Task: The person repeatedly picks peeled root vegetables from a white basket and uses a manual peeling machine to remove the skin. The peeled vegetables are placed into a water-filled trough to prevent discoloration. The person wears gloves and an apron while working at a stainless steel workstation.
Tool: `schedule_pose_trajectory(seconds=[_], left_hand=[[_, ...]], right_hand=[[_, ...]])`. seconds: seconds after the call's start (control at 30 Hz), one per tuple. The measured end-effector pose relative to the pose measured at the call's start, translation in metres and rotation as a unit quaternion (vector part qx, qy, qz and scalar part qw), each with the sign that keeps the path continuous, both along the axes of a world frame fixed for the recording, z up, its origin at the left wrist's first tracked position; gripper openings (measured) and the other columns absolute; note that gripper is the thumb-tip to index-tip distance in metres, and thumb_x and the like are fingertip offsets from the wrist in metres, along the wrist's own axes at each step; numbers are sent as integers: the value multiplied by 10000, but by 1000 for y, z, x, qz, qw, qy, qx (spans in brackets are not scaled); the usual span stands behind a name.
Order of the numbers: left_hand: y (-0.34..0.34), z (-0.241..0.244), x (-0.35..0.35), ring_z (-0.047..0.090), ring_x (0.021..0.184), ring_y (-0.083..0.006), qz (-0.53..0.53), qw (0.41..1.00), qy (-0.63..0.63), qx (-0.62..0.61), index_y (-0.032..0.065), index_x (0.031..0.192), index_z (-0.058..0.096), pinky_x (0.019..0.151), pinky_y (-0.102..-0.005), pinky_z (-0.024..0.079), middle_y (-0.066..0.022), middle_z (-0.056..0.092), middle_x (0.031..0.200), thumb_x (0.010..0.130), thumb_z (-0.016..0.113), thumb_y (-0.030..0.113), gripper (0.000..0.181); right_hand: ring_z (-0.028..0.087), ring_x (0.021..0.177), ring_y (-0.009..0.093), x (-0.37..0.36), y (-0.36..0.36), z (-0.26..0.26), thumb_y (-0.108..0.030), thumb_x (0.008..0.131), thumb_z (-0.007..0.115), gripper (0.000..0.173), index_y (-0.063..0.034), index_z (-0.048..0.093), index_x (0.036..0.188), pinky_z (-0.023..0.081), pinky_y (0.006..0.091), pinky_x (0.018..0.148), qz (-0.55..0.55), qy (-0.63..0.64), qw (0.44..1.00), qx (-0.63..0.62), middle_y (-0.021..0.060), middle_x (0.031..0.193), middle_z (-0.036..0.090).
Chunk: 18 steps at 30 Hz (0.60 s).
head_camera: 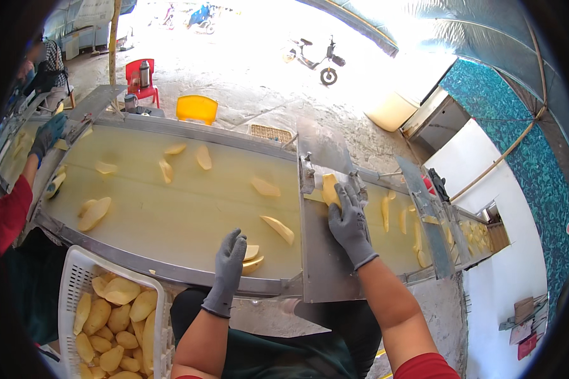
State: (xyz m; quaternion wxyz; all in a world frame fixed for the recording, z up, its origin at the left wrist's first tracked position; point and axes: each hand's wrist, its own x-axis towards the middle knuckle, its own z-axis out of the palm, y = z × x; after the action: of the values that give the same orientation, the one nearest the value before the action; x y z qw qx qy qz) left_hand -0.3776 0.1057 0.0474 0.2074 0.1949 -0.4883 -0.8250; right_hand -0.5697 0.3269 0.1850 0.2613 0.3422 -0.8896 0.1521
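Note:
My right hand [350, 220], in a grey coated glove, presses a peeled potato piece [330, 190] onto the sloped metal slicing board [326, 256], near its upper crosspiece and clamps. My left hand [230, 265], also gloved in grey, is at the near edge of the water trough [185, 213]. Cut potato pieces [252, 265] lie right beside its fingers; whether it touches or holds them is hard to tell. Other potato slices [279, 230] lie in the cloudy yellowish water, and long slices [385, 213] lie in the trough section right of the board.
A white plastic crate [160, 303] of peeled potatoes stands below the trough at left. A co-worker's gloved hand [50, 132] and red sleeve are at the trough's left end. Beyond the trough stand a red chair [149, 90] with a flask, a yellow chair [197, 109] and a scooter [313, 59].

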Motion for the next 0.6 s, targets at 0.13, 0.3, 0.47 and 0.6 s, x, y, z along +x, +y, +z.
schedule_pose_trajectory(seconds=[0.13, 0.3, 0.47, 0.6], left_hand=[[2, -13, 1, 573, 1199, -183, 4, 1000, 0, 2, -78, 1421, 491, 1037, -304, 451, -163, 614, 1303, 1028, 613, 211, 503], [3, -18, 1, 575, 1175, -163, 11, 1000, 17, 12, -73, 1430, 482, 1016, -286, 455, -154, 618, 1286, 1028, 624, 211, 513], [1, -9, 2, 574, 1145, -140, -1, 1000, -5, 6, -67, 1428, 490, 994, -264, 455, -117, 624, 1258, 1026, 632, 216, 512], [1, -10, 7, 570, 1127, -116, -7, 1000, -14, 15, -62, 1420, 502, 979, -245, 452, -95, 626, 1248, 1026, 630, 220, 501]], right_hand=[[497, 1307, 500, -4, 8, 17, -205, 894, 634, 528, -100, 577, 1408, 405, 515, 1106, 48, 7, 998, 33, 335, 1394, 522], [540, 1238, 471, -5, 3, 1, -233, 861, 659, 570, -103, 578, 1410, 416, 501, 1092, -13, -50, 998, -41, 323, 1339, 553], [517, 1245, 456, 32, -54, -4, -260, 864, 643, 576, -59, 581, 1400, 372, 535, 1107, -151, -40, 988, -19, 318, 1366, 525], [472, 1312, 462, 14, -41, -8, -235, 907, 603, 505, 12, 597, 1348, 357, 555, 1115, -45, 42, 998, 3, 300, 1425, 491]])
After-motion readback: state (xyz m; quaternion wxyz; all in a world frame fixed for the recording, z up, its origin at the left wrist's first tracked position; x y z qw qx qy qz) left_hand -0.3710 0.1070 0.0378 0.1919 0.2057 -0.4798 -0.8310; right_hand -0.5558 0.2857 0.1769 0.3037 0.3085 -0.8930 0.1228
